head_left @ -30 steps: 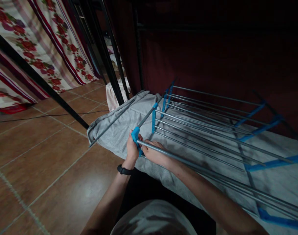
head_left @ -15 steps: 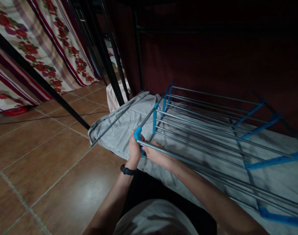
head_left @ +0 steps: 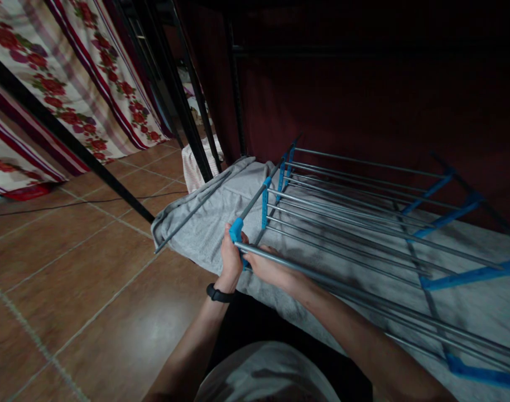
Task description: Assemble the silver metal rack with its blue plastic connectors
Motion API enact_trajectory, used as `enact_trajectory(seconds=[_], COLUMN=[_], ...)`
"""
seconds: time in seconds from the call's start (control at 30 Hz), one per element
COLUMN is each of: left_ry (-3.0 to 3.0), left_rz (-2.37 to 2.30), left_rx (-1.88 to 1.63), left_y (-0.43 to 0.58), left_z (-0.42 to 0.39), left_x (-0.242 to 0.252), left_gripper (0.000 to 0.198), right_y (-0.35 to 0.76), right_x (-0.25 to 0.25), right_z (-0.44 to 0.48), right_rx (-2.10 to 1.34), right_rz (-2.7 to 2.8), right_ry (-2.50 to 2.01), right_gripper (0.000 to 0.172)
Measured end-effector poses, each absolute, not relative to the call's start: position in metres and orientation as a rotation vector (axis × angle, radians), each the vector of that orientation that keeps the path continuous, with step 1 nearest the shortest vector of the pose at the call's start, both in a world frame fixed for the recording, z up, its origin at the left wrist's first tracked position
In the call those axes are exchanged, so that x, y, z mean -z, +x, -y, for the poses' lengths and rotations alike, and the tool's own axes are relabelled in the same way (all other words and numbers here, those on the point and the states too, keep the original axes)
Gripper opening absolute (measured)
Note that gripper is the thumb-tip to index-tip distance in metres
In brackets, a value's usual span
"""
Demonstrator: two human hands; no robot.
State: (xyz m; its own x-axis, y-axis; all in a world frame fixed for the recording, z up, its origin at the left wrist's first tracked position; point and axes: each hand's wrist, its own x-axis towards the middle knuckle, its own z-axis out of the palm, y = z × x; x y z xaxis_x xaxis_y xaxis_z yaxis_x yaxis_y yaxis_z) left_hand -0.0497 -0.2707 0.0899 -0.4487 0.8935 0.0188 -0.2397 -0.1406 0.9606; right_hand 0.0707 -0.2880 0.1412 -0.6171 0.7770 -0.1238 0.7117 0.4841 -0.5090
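Note:
A folding clothes drying rack (head_left: 264, 207) with grey metal bars and blue plastic joints lies low in front of me. My left hand (head_left: 230, 255), with a black band at the wrist, is wrapped round its near left corner, just under the blue corner joint (head_left: 236, 229). Beside it, my right hand (head_left: 266, 266) reaches beneath the front rail. Its fingers are closed at the lower blue piece by that corner, and the rail partly hides them. Under the rack spreads a grey cloth (head_left: 208, 231).
A loose-looking grey rod (head_left: 192, 212) rests along the cloth's left edge. Black metal posts (head_left: 196, 128) and a slanting black bar (head_left: 108, 178) rise at the left. Beyond them are a floral curtain (head_left: 100, 72), a thin cable on the tiled floor (head_left: 91, 262) and a dark red panel (head_left: 355, 106).
Almost nothing differs. Both hands stay at the same corner of the rack, and the view has shifted very slightly.

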Motion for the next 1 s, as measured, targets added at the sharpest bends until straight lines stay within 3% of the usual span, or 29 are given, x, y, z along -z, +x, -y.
enact_trajectory(seconds=[0.8, 1.0], left_ry=[0.964, 0.972], left_rz=[-1.291, -1.21], left_rx=[-1.667, -1.612], left_y=[-0.046, -0.055], left_z=[0.279, 0.278], left_x=[-0.097, -0.093], left_gripper=[0.065, 0.067], right_y=[0.068, 0.073], right_x=[-0.133, -0.136], right_z=[0.282, 0.296], right_rx=[-0.786, -0.43], right_rz=[2.657, 2.694], right_ry=[-1.317, -1.254], right_gripper=[0.037, 0.036])
